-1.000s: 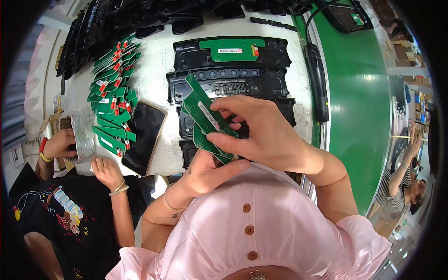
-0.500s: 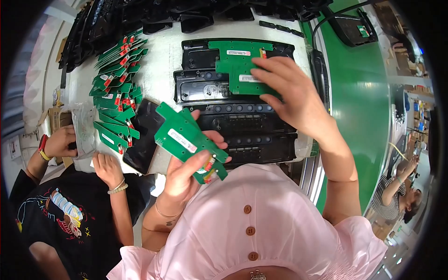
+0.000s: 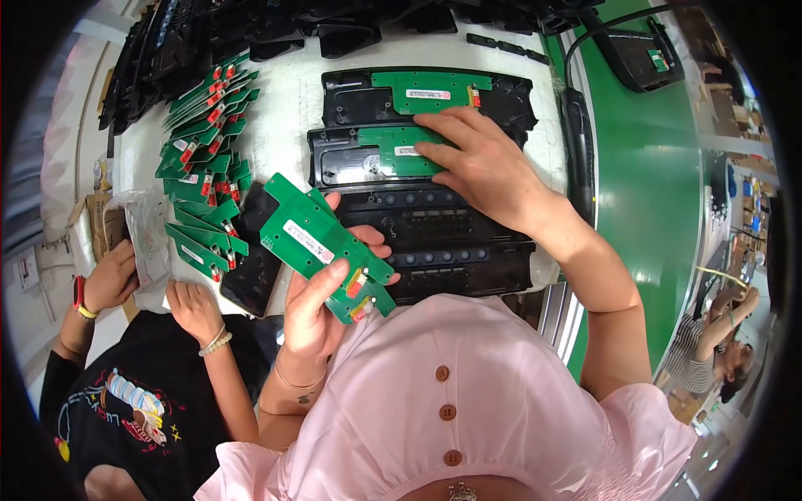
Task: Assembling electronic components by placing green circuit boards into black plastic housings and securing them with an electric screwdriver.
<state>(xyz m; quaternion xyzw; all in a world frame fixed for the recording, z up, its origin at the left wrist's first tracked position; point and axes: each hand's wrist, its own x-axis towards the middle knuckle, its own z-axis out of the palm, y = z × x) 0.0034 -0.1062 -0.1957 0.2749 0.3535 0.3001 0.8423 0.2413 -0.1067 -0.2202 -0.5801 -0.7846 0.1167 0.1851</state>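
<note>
1. One white table (image 3: pixel 288 108) fills the middle of the view, with a green floor (image 3: pixel 643 175) along its right side.
2. One co-worker (image 3: pixel 200 392) in a black top is at the left, a hand just beside a clear plastic bag (image 3: pixel 149 238).
3. Many black mouldings (image 3: pixel 259 25) crowd the table's far edge.
4. Four black panels (image 3: pixel 468 219) lie in a column in front of the person, one behind another.
5. Many loose green boards (image 3: pixel 188 213) with red connectors overlap in a long fan on the left part of the table.
6. One dark flat device (image 3: pixel 251 284) lies beside that fan, partly hidden by what the left hand holds.
7. Two bare hands: the left hand (image 3: pixel 322 309) grasps at least two held boards (image 3: pixel 313 225), overlapping and offset, thumb on the upper face, fingers behind. The right hand (image 3: pixel 501 171) reaches over the second panel from the far end, fingers extended and touching the board there; whether it grips an edge, I cannot tell.
8. One touched board (image 3: pixel 380 154) lies on that second panel; another, the far board (image 3: pixel 451 83), lies on the farthest panel.
9. One white label (image 3: pixel 307 240) shows on the upper held board.
</note>
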